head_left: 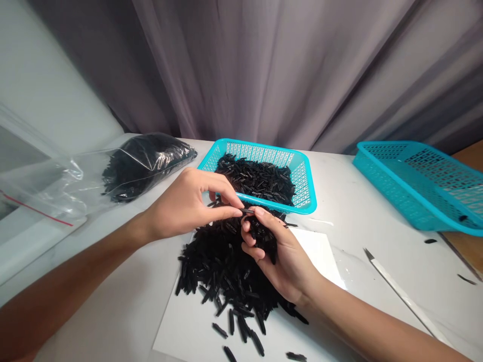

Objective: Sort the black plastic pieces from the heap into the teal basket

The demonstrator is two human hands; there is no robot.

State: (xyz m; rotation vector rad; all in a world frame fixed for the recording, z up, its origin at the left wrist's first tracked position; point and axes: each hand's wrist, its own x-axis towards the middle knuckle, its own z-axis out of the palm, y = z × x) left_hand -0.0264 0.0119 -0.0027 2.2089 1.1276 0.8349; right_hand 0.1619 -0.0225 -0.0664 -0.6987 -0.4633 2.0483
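Observation:
My right hand (281, 251) is curled around a clump of small black elongated pieces (260, 234). Between its thumb and index finger sits one end of a single black piece (247, 211). The thumb and index finger of my left hand (196, 203) pinch near the other end of that piece. Beneath both hands a loose heap of the same black pieces (219, 261) spreads over a white sheet (181, 329). Just behind the hands stands a turquoise basket (311, 191) with many such pieces inside. What exactly these pieces are, I cannot tell.
A clear plastic bag (88, 176) of black pieces lies at the left. A second turquoise basket (396, 196) stands at the right, near a white-handled craft knife (403, 294) with its blade pointing away. A grey curtain (249, 70) hangs behind the marble-patterned table (335, 176).

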